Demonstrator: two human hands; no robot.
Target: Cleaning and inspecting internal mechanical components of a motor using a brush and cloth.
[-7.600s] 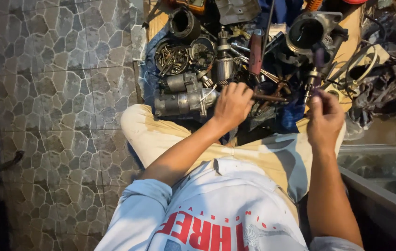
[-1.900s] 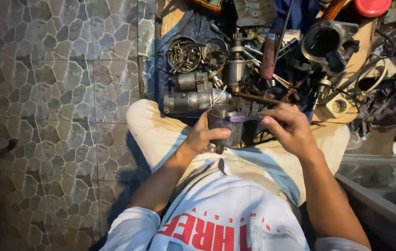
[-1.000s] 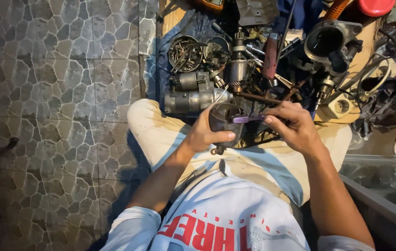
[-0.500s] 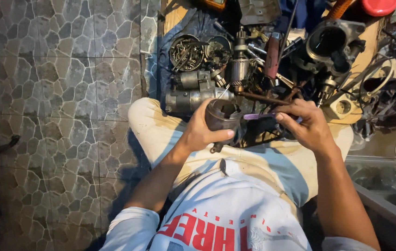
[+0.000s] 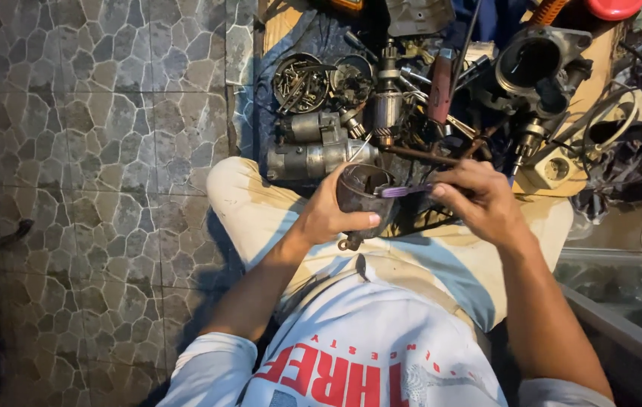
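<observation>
Fingers first: the left hand [image 5: 328,215] is wrapped round a dark, hollow metal cylinder [image 5: 362,200], thumb laid across its near wall and the other fingers curled behind it, out of my sight. It is held above the lap, open mouth tilted up toward the head. The right hand [image 5: 483,200] pinches a thin purple-handled tool [image 5: 404,191] between thumb and fingertips, its end reaching over the cylinder's rim; whether it touches the inside I cannot tell.

That housing looks like thick steel or cast metal, so I would judge it heavy for its bulk, rigid, and not fragile, though grimy and likely greasy, which would make it slippery. The outer wall, gripped all round as now, seems the safest hold; a small lug sticks out underneath. The tool seems light and slim, a fingertip thing.

Just beyond the cylinder lie two grey motor bodies [image 5: 313,154], then a round dish of screws [image 5: 300,81] and a red-handled screwdriver [image 5: 441,89]. A large cast housing with a round bore [image 5: 528,68] sits farther right. A stone-patterned tiled floor [image 5: 95,151] spreads to the left.
</observation>
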